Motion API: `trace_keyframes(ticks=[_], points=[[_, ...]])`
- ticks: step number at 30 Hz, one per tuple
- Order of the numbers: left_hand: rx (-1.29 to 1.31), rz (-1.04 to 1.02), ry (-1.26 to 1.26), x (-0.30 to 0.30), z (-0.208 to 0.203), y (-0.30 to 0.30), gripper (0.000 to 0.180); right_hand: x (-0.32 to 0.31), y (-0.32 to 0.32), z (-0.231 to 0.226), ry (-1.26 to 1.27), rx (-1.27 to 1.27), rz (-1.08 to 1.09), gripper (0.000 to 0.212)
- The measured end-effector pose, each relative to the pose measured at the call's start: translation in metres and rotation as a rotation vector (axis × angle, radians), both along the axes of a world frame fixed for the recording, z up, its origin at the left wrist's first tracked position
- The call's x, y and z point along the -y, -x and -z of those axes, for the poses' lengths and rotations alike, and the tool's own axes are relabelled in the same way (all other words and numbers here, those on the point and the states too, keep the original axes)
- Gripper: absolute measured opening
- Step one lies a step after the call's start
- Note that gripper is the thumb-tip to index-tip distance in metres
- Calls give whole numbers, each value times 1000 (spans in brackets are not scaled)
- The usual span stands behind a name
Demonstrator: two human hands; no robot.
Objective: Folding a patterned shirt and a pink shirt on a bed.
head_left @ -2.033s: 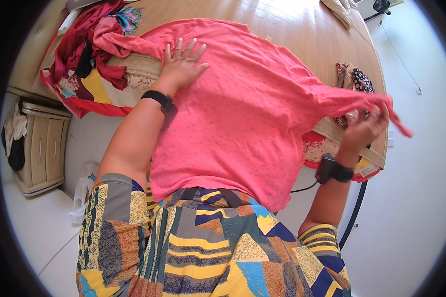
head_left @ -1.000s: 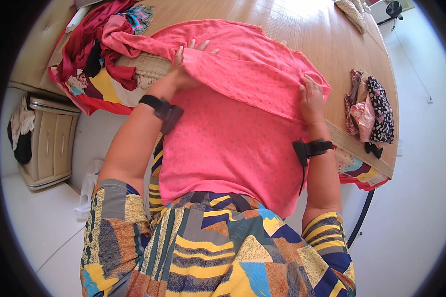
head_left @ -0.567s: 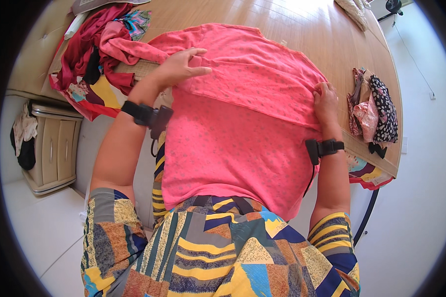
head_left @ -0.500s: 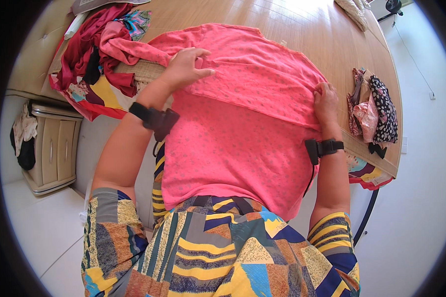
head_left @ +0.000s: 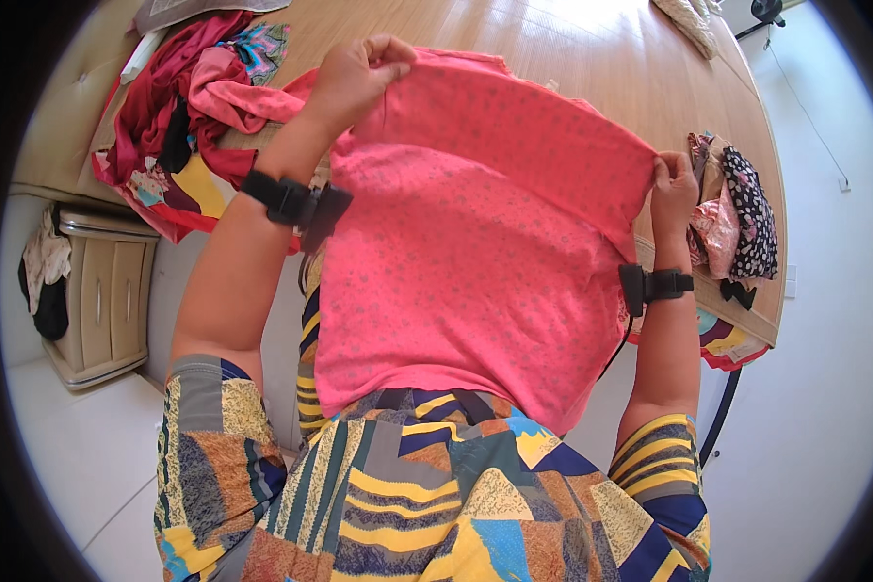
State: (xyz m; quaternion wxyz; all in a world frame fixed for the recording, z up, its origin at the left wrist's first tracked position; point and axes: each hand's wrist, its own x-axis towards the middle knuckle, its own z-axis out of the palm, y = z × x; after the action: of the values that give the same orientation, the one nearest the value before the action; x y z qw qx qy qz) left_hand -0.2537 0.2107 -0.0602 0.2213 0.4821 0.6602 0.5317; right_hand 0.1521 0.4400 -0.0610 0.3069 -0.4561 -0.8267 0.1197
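Observation:
A pink long-sleeved top with small grey spots spreads from the bed's mat down over my front. My left hand pinches its upper left part, fingers closed on the cloth. On the other side, my right hand grips the right edge between thumb and fingers. Between the two hands the upper cloth is stretched, with a fold running across it. One sleeve reaches left behind my left wrist toward the heap of clothes. Each wrist wears a black strap with a small device.
A heap of dark red and patterned clothes lies at the far left. Folded garments, one black and flowered, sit by the right edge of the wood-coloured mat. A beige bedside cabinet stands at left, with clothes on top.
My left hand has moved up and away from me, and my right hand outward to the right. The top's upper part is now pulled wider and flatter.

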Motion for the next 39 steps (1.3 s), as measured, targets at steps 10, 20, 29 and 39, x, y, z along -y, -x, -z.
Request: trace_keyframes(ticks=[10,20,29,39], points=[[-958,-105,141,-22,47,-18,52,31,49,11,-180,259,-69,51],[-869,-30,513,13,54,-21,61,81,54,47,-41,499,-194,69],[-496,-436,161,71,65,24,36,111,64,58,-124,502,-194,59],[-174,-817,12,134,82,45,16,117,68,59,-152,459,-171,52]])
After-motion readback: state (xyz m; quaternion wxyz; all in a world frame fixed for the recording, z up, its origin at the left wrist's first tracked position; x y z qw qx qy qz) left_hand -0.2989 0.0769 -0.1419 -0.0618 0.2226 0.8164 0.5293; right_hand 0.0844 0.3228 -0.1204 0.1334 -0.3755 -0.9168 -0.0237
